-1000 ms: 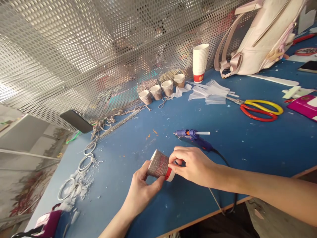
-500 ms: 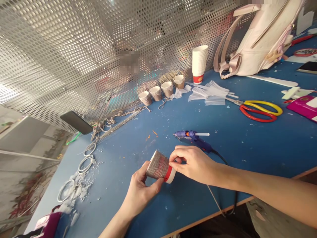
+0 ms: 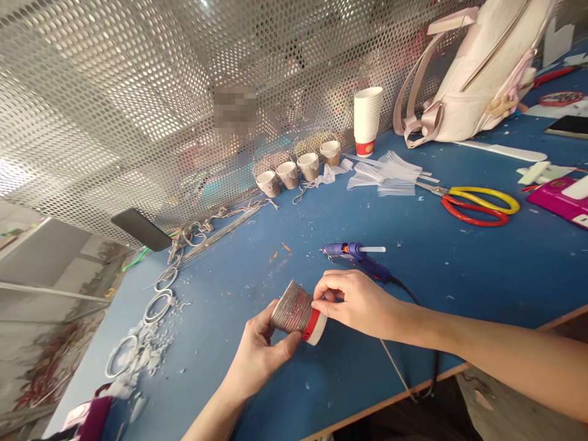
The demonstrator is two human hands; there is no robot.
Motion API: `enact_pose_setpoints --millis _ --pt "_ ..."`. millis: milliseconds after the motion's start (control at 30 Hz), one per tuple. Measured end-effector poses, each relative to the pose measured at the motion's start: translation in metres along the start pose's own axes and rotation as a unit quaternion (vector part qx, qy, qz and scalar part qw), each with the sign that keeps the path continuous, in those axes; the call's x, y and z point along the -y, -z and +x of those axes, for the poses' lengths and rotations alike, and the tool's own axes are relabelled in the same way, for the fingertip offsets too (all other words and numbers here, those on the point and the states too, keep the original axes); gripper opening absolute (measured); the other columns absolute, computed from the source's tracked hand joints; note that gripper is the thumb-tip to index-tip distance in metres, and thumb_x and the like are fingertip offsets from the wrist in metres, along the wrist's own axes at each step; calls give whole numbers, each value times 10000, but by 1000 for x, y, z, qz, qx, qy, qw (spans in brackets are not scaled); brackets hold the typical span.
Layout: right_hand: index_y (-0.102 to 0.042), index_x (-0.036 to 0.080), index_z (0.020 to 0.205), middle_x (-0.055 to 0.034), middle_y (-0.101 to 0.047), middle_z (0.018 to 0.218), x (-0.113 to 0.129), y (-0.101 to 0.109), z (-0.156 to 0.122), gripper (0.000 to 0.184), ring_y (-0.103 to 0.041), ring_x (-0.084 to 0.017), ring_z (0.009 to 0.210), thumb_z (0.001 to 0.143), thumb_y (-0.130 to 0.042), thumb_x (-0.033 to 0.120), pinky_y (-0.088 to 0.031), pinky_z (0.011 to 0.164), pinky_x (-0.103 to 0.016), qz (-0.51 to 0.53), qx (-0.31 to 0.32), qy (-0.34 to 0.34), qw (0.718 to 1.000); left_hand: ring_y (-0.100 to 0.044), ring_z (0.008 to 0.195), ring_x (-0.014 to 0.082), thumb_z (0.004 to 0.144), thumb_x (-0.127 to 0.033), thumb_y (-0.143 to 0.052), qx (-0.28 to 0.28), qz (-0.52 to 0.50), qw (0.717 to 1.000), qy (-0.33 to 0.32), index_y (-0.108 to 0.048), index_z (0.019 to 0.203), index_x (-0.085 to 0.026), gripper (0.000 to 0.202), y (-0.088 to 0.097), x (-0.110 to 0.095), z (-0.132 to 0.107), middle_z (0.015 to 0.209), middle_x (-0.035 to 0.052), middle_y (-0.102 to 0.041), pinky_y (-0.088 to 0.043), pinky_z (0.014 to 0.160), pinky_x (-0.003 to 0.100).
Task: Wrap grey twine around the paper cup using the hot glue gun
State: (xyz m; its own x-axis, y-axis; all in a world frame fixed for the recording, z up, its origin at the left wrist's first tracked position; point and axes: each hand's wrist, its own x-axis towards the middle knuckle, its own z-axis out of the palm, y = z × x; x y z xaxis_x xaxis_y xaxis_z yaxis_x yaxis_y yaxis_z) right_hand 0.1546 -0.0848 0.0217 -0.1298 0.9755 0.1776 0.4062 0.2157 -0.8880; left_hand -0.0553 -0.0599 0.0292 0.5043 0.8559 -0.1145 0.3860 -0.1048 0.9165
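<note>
A paper cup (image 3: 296, 312) lies tilted in my left hand (image 3: 261, 352), whose fingers and thumb wrap round it. Grey-brown string is wound over most of the cup, leaving a red band and a white end bare. My right hand (image 3: 351, 303) pinches the string at the edge of the winding, close against the red band. A loose length of string (image 3: 397, 370) hangs below my right forearm toward the table edge. Just beyond my right hand lies a blue glue gun (image 3: 351, 251) with a clear glue stick in its back.
Several small wrapped cups (image 3: 287, 174) line the perforated metal screen (image 3: 160, 92). Behind are a stack of paper cups (image 3: 367, 119), white strips (image 3: 388, 174), scissors (image 3: 480, 204) and a pale backpack (image 3: 468, 92). Wire, string and white rings (image 3: 158, 306) lie left, near a phone (image 3: 141, 229).
The cup has turned slightly in my left hand, and my right hand stays pinched at the winding's edge. The view has shifted a little.
</note>
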Motion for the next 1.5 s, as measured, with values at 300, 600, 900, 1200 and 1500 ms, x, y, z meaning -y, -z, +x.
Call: enact_pose_setpoints --millis 300,600,900,1200,1500 --pt "-616 166 689 38 -518 625 3 4 -1 89 -444 -83 558 778 -619 161 -366 496 -202 79 34 -64 994 -533 703 185 784 -457 -623 2 -91 996 12 -677 757 -153 310 5 12 0 736 34 -620 -449 699 288" --pt "-602 164 700 47 -522 599 3 6 1 101 -453 -79 552 794 -611 199 -360 509 -204 136 62 -103 983 -530 738 155 838 -374 -610 -8 -101 995 -13 -675 785 -186 206 7 14 2 778 11 -621 -440 704 237" --pt "-639 170 714 24 -545 678 -9 0 -2 77 -456 -83 563 790 -629 172 -371 516 -208 44 11 -25 999 -613 709 156 819 -212 -576 23 -62 997 31 -692 836 -178 123 6 -3 7 759 13 -664 -488 712 256" --pt "-633 165 716 32 -528 644 -12 -2 -6 109 -452 -78 540 819 -609 139 -351 524 -205 -41 -18 64 997 -595 694 158 751 -211 -583 -4 49 999 -8 -637 774 -166 73 -1 -5 6 734 7 -644 -485 668 247" --pt "-624 176 708 32 -564 637 -13 -5 -7 96 -485 -78 519 802 -638 159 -351 500 -199 -65 -38 95 993 -549 640 131 728 -255 -650 -38 83 996 -17 -614 776 -170 104 -9 -4 5 692 -22 -593 -457 633 227"
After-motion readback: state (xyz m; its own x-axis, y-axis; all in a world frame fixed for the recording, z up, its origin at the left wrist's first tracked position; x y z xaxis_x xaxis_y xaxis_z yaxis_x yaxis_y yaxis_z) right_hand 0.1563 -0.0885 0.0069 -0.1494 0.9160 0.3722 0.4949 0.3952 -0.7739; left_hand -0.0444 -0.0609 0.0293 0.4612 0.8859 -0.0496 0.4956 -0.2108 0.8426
